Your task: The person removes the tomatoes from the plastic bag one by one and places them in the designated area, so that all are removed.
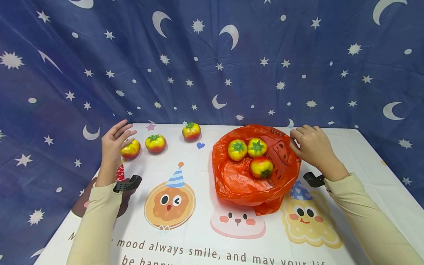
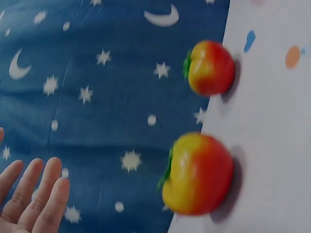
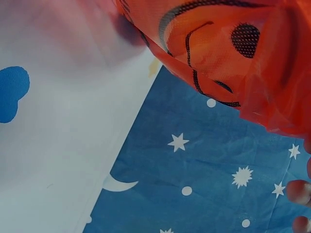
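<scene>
Tomato (image 1: 132, 150): we saw it at the left end of the table (image 1: 205, 165), just right of the left hand (image 1: 114, 141), apart from it; roundish, without a clear long axis.
Left hand: we found it released, fingers extended, far nearer than the right.
Neighbours: a middle tomato (image 1: 156, 143) and a back tomato (image 1: 191, 131) lay farther right.
Bag (image 1: 235, 180): red, holding three bagged tomatoes (image 1: 256, 162).
Right hand (image 1: 311, 145): at the bag's right rim; we couldn't tell whether it pinched.

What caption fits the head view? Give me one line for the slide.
Three red-yellow fruits in an open red bag, three more on the white tablecloth.
</scene>
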### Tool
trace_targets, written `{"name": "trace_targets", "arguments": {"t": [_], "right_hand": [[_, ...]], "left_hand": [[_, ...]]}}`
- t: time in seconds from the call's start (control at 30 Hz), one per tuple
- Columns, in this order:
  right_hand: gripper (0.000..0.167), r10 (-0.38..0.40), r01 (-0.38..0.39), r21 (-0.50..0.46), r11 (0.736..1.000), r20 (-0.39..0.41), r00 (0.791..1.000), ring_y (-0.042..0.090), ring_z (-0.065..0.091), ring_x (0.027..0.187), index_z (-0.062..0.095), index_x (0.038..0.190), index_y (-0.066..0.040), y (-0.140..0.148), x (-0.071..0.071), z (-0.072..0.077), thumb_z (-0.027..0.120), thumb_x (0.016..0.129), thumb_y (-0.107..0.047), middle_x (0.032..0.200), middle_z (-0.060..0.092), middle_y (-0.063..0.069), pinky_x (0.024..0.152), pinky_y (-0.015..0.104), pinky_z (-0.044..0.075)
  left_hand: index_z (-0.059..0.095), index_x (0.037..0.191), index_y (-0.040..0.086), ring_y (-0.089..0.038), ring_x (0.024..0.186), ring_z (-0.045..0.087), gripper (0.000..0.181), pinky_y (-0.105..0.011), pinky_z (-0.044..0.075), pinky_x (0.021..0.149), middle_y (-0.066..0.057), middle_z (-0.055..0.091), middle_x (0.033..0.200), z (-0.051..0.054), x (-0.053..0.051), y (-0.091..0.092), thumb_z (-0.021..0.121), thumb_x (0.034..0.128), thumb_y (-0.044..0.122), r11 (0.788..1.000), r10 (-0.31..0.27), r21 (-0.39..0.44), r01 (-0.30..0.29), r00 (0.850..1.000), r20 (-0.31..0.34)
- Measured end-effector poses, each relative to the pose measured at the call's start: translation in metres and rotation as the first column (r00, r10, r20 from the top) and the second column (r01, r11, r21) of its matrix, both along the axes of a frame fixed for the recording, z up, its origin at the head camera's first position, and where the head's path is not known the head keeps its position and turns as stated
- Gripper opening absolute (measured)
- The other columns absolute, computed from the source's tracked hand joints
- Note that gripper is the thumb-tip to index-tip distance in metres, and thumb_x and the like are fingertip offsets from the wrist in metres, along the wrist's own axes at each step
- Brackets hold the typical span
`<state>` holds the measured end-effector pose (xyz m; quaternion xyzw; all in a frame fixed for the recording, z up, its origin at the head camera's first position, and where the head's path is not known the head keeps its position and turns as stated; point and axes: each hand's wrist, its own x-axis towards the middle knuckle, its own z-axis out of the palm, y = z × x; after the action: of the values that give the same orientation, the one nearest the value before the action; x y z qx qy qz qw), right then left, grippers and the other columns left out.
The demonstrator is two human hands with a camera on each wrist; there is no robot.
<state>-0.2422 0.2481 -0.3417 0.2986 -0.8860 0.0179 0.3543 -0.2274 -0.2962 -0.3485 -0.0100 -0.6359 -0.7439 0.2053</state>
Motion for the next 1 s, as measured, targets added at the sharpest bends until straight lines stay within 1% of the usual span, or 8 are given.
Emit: {"name": "trace_targets", "arguments": {"t": [0.1, 0.27, 0.43, 0.6, 0.7, 0.83, 0.93, 1.0], "right_hand": [[0.007, -0.002, 0.002, 0.000, 1.000, 0.004, 1.000, 0.024, 0.045, 0.059, 0.058, 0.070, -0.004, 0.000, 0.000, 0.000, 0.062, 0.075, -0.005, 0.061, 0.058, 0.009, 0.053, 0.034, 0.031], [0.007, -0.005, 0.005, 0.002, 1.000, 0.008, 1.000, 0.024, 0.045, 0.059, 0.057, 0.070, -0.004, 0.000, 0.002, 0.001, 0.063, 0.075, -0.005, 0.061, 0.059, 0.010, 0.053, 0.034, 0.031], [0.008, -0.005, 0.004, 0.002, 1.000, 0.012, 1.000, 0.024, 0.045, 0.059, 0.057, 0.070, -0.004, -0.001, 0.003, 0.002, 0.063, 0.075, -0.006, 0.062, 0.059, 0.010, 0.053, 0.034, 0.031], [0.008, -0.008, 0.008, 0.003, 1.000, 0.015, 1.000, 0.024, 0.045, 0.060, 0.058, 0.070, -0.004, -0.001, 0.003, 0.002, 0.063, 0.075, -0.006, 0.063, 0.059, 0.010, 0.054, 0.034, 0.031], [0.008, -0.004, 0.004, 0.001, 1.000, 0.009, 1.000, 0.024, 0.044, 0.059, 0.058, 0.070, -0.004, -0.001, 0.002, 0.001, 0.063, 0.075, -0.006, 0.062, 0.059, 0.010, 0.054, 0.034, 0.031], [0.007, -0.002, 0.002, 0.000, 1.000, 0.006, 1.000, 0.024, 0.044, 0.059, 0.058, 0.071, -0.004, -0.001, 0.002, 0.001, 0.063, 0.075, -0.006, 0.062, 0.059, 0.010, 0.054, 0.034, 0.032], [0.007, -0.002, 0.002, 0.000, 1.000, 0.007, 1.000, 0.024, 0.044, 0.060, 0.058, 0.071, -0.004, 0.000, 0.002, 0.001, 0.064, 0.075, -0.006, 0.062, 0.059, 0.010, 0.054, 0.034, 0.032], [0.008, -0.001, 0.001, 0.000, 1.000, 0.007, 1.000, 0.024, 0.044, 0.060, 0.058, 0.071, -0.004, 0.000, 0.002, 0.001, 0.064, 0.075, -0.006, 0.062, 0.059, 0.009, 0.054, 0.034, 0.031]], "left_hand": [[0.056, 0.128, 0.005, -0.004, 0.082, 0.070, 0.040, -0.017, 0.054, 0.076, 0.006, 0.068, 0.102, 0.003, -0.001, 0.011, 0.062, 0.0884, 0.006, 0.999, -0.023, -0.045, 0.022, 0.999, -0.025], [0.058, 0.125, 0.005, -0.001, 0.084, 0.069, 0.037, -0.012, 0.053, 0.076, 0.010, 0.069, 0.100, 0.010, -0.002, 0.030, 0.062, 0.0883, 0.004, 0.990, -0.049, -0.133, 0.042, 0.998, -0.049], [0.057, 0.125, 0.003, -0.001, 0.087, 0.068, 0.038, -0.013, 0.053, 0.079, 0.011, 0.069, 0.100, 0.016, -0.003, 0.048, 0.062, 0.0873, 0.001, 0.979, -0.118, -0.176, 0.104, 0.990, -0.073], [0.051, 0.129, -0.006, 0.002, 0.089, 0.067, 0.045, -0.011, 0.051, 0.083, 0.013, 0.068, 0.100, 0.021, -0.006, 0.066, 0.064, 0.0870, 0.004, 0.954, -0.182, -0.250, 0.166, 0.982, -0.040], [0.049, 0.130, -0.007, 0.004, 0.091, 0.066, 0.048, -0.011, 0.051, 0.084, 0.013, 0.067, 0.102, 0.024, -0.010, 0.077, 0.065, 0.0870, 0.006, 0.935, -0.204, -0.298, 0.192, 0.979, -0.011], [0.052, 0.130, -0.003, 0.003, 0.093, 0.065, 0.046, -0.013, 0.051, 0.085, 0.002, 0.067, 0.111, 0.028, -0.014, 0.091, 0.065, 0.0870, 0.007, 0.913, -0.226, -0.343, 0.219, 0.974, 0.020], [0.052, 0.131, 0.000, 0.001, 0.095, 0.064, 0.046, -0.014, 0.051, 0.086, -0.012, 0.063, 0.121, 0.031, -0.018, 0.101, 0.065, 0.0871, 0.006, 0.895, -0.252, -0.372, 0.245, 0.967, 0.031], [0.052, 0.131, 0.001, 0.000, 0.098, 0.064, 0.046, -0.015, 0.051, 0.087, -0.019, 0.060, 0.125, 0.034, -0.020, 0.109, 0.064, 0.0871, 0.004, 0.882, -0.272, -0.390, 0.264, 0.962, 0.034]]}}
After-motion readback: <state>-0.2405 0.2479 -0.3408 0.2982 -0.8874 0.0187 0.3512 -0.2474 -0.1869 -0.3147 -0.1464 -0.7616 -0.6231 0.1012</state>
